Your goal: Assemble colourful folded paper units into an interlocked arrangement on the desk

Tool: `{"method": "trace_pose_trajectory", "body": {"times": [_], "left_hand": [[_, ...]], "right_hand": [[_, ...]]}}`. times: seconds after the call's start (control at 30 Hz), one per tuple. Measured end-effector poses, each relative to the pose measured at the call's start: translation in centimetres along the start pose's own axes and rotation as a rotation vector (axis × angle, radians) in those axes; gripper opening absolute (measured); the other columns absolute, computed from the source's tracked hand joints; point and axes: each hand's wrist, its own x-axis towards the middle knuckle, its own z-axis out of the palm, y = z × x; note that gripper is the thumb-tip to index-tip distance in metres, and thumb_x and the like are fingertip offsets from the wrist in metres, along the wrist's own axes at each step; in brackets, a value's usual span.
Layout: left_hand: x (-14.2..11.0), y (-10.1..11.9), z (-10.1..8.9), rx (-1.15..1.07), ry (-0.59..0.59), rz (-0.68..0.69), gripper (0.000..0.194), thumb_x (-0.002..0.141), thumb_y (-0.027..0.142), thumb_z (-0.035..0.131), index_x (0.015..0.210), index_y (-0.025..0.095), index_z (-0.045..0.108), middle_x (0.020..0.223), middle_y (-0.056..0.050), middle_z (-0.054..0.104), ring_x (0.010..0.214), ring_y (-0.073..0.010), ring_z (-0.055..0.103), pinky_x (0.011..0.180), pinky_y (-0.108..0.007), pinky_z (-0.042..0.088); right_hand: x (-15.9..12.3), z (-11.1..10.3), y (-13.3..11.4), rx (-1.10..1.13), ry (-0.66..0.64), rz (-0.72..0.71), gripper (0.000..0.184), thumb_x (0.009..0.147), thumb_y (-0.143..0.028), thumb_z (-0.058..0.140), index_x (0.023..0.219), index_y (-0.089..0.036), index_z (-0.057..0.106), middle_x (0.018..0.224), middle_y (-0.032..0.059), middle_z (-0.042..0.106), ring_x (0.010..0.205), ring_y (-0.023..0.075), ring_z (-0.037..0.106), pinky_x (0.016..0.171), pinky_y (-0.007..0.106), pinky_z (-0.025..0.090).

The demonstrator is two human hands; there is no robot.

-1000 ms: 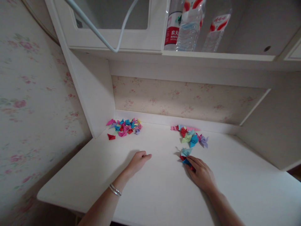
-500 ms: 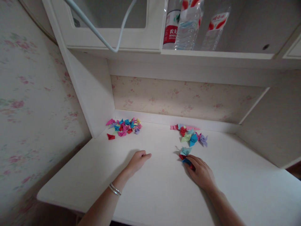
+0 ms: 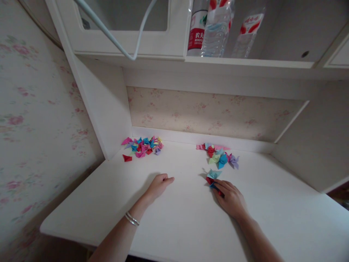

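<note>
My right hand rests on the desk with its fingers curled over folded paper pieces. A dark blue origami piece and a red one show at its fingertips, partly hidden by them. Touching this bunch on its far side is a light blue paper crane. My left hand lies on the desk, closed in a loose fist with the thumb out; nothing shows in it. Behind the right hand sits a group of paper cranes, among them a bright blue one and a purple one.
A pile of colourful origami pieces lies at the desk's back left, with a red piece at its front. Plastic bottles stand on the shelf above. A pale bent tube hangs in front of the cabinet.
The whole view has shifted slightly, so things appear a little further left. Both hands keep nearly the same place and pose, the right one still on the paper pieces.
</note>
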Motion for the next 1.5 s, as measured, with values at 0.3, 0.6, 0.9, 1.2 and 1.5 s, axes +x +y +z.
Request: {"method": "trace_pose_trajectory", "body": {"times": [0.3, 0.6, 0.9, 1.2, 1.5], "left_hand": [[0.2, -0.4, 0.1, -0.003, -0.001, 0.014, 0.042, 0.076, 0.05, 0.056, 0.058, 0.02, 0.032, 0.055, 0.007, 0.026, 0.053, -0.0093, 0.027, 0.051, -0.023, 0.021], [0.1, 0.0, 0.0, -0.007, -0.006, -0.014, 0.043, 0.076, 0.052, 0.056, 0.058, 0.021, 0.031, 0.055, 0.008, 0.025, 0.052, -0.0094, 0.026, 0.051, -0.024, 0.02], [0.1, 0.1, 0.2, -0.01, 0.0, 0.01, 0.043, 0.075, 0.051, 0.056, 0.057, 0.02, 0.032, 0.053, 0.008, 0.025, 0.052, -0.0091, 0.026, 0.05, -0.024, 0.019], [0.5, -0.4, 0.5, -0.004, -0.003, 0.031, 0.04, 0.074, 0.047, 0.056, 0.055, 0.02, 0.036, 0.051, 0.008, 0.029, 0.051, -0.0093, 0.029, 0.051, -0.025, 0.02], [0.7, -0.5, 0.7, 0.004, -0.009, 0.045, 0.038, 0.076, 0.043, 0.055, 0.053, 0.02, 0.035, 0.05, 0.008, 0.029, 0.051, -0.0092, 0.03, 0.05, -0.024, 0.021]], "right_hand": [[0.0, -0.2, -0.2, -0.035, -0.019, 0.017, 0.025, 0.085, -0.028, 0.052, 0.102, -0.024, 0.071, 0.113, 0.0044, 0.068, 0.099, 0.0222, 0.062, 0.086, 0.034, 0.048], [-0.1, -0.2, -0.1, 0.002, 0.04, 0.04, 0.026, 0.088, -0.034, 0.051, 0.102, -0.023, 0.07, 0.111, 0.0068, 0.068, 0.098, 0.0222, 0.062, 0.087, 0.034, 0.049], [0.9, -0.2, 0.1, 0.306, 0.2, 0.372, 0.03, 0.083, -0.046, 0.057, 0.087, -0.021, 0.073, 0.108, 0.0088, 0.068, 0.097, 0.0235, 0.064, 0.088, 0.035, 0.049], [5.1, 0.4, -2.7, 0.822, 0.256, 0.938, 0.041, 0.068, -0.048, 0.07, 0.093, -0.016, 0.072, 0.093, 0.0095, 0.073, 0.084, 0.0266, 0.067, 0.067, 0.034, 0.053], [18.3, 3.5, -11.6, 0.322, -0.187, 0.43, 0.033, 0.083, -0.04, 0.048, 0.087, -0.02, 0.074, 0.075, 0.0048, 0.072, 0.069, 0.0201, 0.066, 0.062, 0.028, 0.046]]}}
